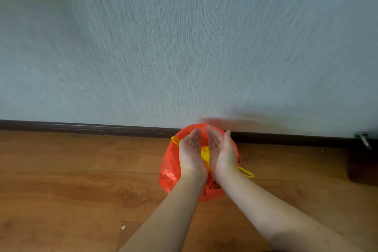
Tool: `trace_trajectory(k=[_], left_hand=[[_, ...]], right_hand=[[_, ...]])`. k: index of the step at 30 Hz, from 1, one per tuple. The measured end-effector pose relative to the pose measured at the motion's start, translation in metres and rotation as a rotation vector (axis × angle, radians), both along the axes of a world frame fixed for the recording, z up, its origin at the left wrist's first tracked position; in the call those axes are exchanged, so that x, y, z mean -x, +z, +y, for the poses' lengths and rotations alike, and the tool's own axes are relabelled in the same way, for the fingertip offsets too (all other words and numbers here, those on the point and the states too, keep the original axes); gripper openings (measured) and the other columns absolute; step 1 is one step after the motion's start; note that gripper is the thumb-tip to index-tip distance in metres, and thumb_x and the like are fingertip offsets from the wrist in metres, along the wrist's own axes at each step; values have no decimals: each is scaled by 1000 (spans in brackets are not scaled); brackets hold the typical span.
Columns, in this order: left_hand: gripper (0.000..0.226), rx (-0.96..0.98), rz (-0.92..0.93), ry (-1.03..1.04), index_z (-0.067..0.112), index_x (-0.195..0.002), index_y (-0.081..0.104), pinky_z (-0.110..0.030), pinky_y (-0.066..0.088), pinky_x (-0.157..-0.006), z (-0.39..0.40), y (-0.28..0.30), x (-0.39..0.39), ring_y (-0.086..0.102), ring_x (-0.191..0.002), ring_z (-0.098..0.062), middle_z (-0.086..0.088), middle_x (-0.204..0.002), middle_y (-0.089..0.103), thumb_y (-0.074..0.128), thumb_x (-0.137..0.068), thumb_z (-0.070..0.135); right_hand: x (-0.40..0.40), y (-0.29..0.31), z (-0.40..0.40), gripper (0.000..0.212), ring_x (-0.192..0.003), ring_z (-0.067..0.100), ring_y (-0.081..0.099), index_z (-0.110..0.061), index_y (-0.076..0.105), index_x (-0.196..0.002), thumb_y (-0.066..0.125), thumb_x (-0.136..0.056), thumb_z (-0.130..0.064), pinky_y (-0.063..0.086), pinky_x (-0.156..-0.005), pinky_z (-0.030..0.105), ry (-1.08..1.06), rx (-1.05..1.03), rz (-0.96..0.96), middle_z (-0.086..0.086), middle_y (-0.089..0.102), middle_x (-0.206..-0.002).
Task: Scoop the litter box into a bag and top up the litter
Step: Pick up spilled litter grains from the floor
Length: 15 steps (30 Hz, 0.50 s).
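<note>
Brown wooden plank floor (71,180) against pale textured wall (184,37); crinkled red plastic bag (169,170) with yellow drawstring loops (246,172) there. Above it, left hand (191,154) and right hand (222,152), palms up, fingers straight, holding nothing.

A red plastic bag (170,161) with yellow drawstring loops (246,172) sits on the floor.

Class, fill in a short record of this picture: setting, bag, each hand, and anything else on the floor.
setting: wooden floor meeting a pale wall
bag: red plastic bag with yellow drawstring loops, on the floor by the wall
left hand: open, palm up, above the bag
right hand: open, palm up, beside the left
other: metal door stop
</note>
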State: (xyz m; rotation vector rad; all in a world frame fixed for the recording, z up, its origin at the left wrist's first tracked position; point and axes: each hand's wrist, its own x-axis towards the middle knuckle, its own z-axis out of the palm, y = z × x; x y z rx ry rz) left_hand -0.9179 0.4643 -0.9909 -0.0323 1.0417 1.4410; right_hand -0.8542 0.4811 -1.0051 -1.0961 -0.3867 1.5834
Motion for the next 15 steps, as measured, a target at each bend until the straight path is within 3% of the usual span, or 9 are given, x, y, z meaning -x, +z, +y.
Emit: trace_trajectory(k=[5,10,13,15], left_hand=[[41,28,97,-58,9,-130,58,-15,36,-80,-5,-1,3,51,-120,-8,-3,-136,57,32,-101,22],[40,41,181,-127,12,-128,61,-16,37,-72,-6,-4,8,54,-110,-5,-1,-136,58,33,-100,20],[38,30,344,-194,16,-124,63,-12,37,-67,-8,-5,10,54,-117,-5,2,-133,60,34,-100,20],[34,-2,532,-289,20,-120,66,-8,42,-61,-10,-5,11,60,-104,2,7,-120,65,38,-100,22]], right_hand=[[-3,-2,-3,56,-126,9,49,-13,63,-121,22,-103,-46,29,-109,28,65,-24,-116,1,60,-131],[-9,-5,-4,51,-126,3,46,-26,66,-114,22,-102,-49,26,-109,27,145,-36,-254,-11,59,-131],[-13,-6,-6,52,-124,2,47,-29,68,-115,22,-102,-50,27,-105,26,160,-35,-342,-13,59,-131],[-17,-6,-7,51,-125,2,47,-30,67,-117,22,-102,-50,28,-105,26,178,-28,-387,-14,60,-130]])
